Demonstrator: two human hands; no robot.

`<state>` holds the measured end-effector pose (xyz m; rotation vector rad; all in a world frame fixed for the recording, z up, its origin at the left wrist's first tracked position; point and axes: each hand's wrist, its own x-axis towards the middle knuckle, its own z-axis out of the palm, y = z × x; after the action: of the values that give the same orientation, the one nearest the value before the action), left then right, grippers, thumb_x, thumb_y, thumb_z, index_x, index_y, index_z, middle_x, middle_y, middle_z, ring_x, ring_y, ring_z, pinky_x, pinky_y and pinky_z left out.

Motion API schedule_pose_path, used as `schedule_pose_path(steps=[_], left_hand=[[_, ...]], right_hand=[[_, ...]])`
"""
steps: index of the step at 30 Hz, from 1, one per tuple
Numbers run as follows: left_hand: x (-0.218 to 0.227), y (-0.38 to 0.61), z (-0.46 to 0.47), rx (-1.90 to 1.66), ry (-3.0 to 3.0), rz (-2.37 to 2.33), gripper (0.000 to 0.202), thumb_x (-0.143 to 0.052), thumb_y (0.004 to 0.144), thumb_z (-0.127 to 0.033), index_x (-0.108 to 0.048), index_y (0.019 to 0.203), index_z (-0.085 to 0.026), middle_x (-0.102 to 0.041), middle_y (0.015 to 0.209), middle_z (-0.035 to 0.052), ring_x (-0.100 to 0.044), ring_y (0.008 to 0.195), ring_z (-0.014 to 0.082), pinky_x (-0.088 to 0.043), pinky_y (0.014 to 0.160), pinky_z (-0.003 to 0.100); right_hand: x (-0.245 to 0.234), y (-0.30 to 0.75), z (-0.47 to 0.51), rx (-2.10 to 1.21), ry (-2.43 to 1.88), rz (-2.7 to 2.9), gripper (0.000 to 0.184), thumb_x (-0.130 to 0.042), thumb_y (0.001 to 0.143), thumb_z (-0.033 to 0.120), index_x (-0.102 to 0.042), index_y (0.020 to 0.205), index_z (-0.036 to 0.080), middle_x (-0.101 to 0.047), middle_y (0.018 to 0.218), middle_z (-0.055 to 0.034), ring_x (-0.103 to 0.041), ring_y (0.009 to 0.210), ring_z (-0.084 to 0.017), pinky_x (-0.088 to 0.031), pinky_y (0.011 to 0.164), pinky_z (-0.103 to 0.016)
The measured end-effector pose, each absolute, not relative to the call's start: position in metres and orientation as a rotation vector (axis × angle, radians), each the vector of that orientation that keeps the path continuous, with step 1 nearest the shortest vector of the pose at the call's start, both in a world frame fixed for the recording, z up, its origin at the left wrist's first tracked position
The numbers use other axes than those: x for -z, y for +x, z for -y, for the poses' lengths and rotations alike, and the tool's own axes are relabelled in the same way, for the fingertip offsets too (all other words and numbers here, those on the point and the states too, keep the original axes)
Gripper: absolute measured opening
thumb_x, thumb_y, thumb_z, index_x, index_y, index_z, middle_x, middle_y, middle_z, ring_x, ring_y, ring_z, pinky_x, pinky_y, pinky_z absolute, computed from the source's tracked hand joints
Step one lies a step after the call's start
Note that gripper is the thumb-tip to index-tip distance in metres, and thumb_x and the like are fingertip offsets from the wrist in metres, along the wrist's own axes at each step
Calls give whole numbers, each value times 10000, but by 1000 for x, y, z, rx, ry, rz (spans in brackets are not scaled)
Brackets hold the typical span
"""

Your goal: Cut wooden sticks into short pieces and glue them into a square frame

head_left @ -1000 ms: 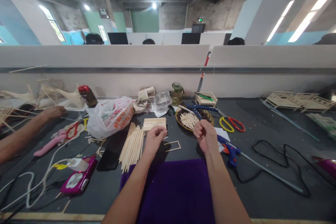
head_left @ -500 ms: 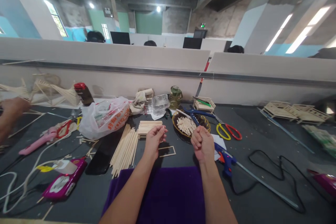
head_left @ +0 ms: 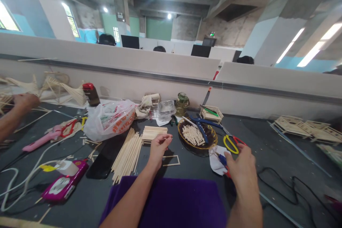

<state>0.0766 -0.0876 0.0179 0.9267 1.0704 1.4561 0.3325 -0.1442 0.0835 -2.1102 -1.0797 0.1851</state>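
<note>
My left hand (head_left: 159, 148) is closed in a pinch above the table, thumb against fingertips; anything between them is too small to make out. Just beyond it lies a neat stack of short wooden sticks (head_left: 154, 132), and beside it a small rectangular stick frame (head_left: 175, 160). My right hand (head_left: 242, 164), slightly blurred, is over the blue glue gun (head_left: 222, 158), thumb and fingers apart around its rear part, which the hand hides. The gun's nozzle rests above a white paper (head_left: 215, 165).
Long sticks (head_left: 127, 156) and a black phone (head_left: 100, 162) lie left. A basket of short stick pieces (head_left: 197, 146) stands ahead, with yellow-and-red-handled scissors (head_left: 230, 144) beside it. A purple cloth (head_left: 165, 203) is in front. Another person's hand (head_left: 26, 101) is at far left.
My right hand has moved right from beside the basket to the glue gun and its fingers have spread. My left hand stays pinched in nearly the same place. The view has shifted slightly.
</note>
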Motion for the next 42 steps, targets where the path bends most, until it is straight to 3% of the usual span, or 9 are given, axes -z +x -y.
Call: schedule_pose_path(steps=[2, 5, 8, 15, 20, 29, 34, 37, 42], left_hand=[[-16, 74, 86, -1469, 908, -1082, 318, -761, 643, -369, -731, 875, -154, -652, 768, 30, -482, 577, 72, -369, 484, 165], [-15, 73, 85, -1483, 835, -1047, 338, -766, 635, -382, -737, 886, -157, -671, 796, 41, -490, 577, 69, -370, 492, 167], [-17, 74, 84, -1482, 762, -994, 340, -788, 610, -378, -738, 853, -146, -670, 779, 46, -501, 577, 69, -376, 492, 168], [-19, 73, 85, -1439, 619, -821, 351, -803, 605, -372, -720, 846, -131, -657, 755, 43, -507, 554, 57, -381, 481, 163], [-23, 71, 86, -1398, 579, -786, 347, -813, 598, -348, -712, 848, -130, -648, 749, 30, -501, 547, 47, -385, 487, 159], [-24, 69, 86, -1360, 627, -790, 320, -802, 613, -346, -707, 846, -149, -647, 737, 0, -460, 495, 24, -364, 480, 159], [-23, 69, 86, -1356, 644, -825, 346, -801, 611, -356, -708, 865, -140, -646, 745, 15, -481, 511, 34, -379, 487, 162], [-25, 69, 87, -1363, 682, -852, 343, -792, 621, -362, -708, 873, -145, -648, 774, 27, -544, 596, 67, -418, 526, 170], [-28, 69, 88, -1441, 757, -874, 321, -773, 629, -376, -706, 841, -143, -652, 798, 50, -583, 683, 123, -475, 592, 220]], right_hand=[[-82, 345, 153, -225, -2438, 1154, 642, -413, 775, 587, -568, 1186, 118, -578, 1135, -264, -595, 975, -412, -460, 758, -524], [-81, 367, 167, -510, -2683, 1234, 578, -313, 815, 626, -680, 966, 205, -651, 1034, -223, -605, 1007, -406, -466, 756, -528], [-75, 381, 170, -613, -2774, 1256, 555, -341, 795, 637, -706, 841, 221, -665, 1047, -217, -626, 992, -387, -478, 748, -518], [-35, 393, 150, -795, -2818, 1359, 436, -455, 772, 559, -669, 903, 203, -645, 1149, -195, -634, 1020, -344, -500, 769, -457], [-32, 391, 147, -707, -2779, 1385, 301, -537, 730, 427, -674, 837, 181, -691, 1024, -201, -668, 936, -345, -512, 659, -420], [-54, 373, 157, -413, -2839, 1253, 468, -466, 785, 464, -661, 1030, 116, -641, 1105, -255, -638, 980, -388, -506, 672, -446], [-58, 377, 157, -166, -2702, 1330, 451, -425, 807, 418, -648, 1042, 105, -656, 1002, -270, -650, 901, -394, -495, 645, -445], [-69, 368, 149, -175, -2401, 1358, 403, -478, 769, 409, -623, 1003, 115, -683, 815, -191, -662, 720, -317, -483, 584, -372], [-91, 316, 132, -641, -1670, 1344, 334, -600, 698, 403, -580, 945, 180, -604, 611, -1, -549, 524, -176, -433, 501, -269]])
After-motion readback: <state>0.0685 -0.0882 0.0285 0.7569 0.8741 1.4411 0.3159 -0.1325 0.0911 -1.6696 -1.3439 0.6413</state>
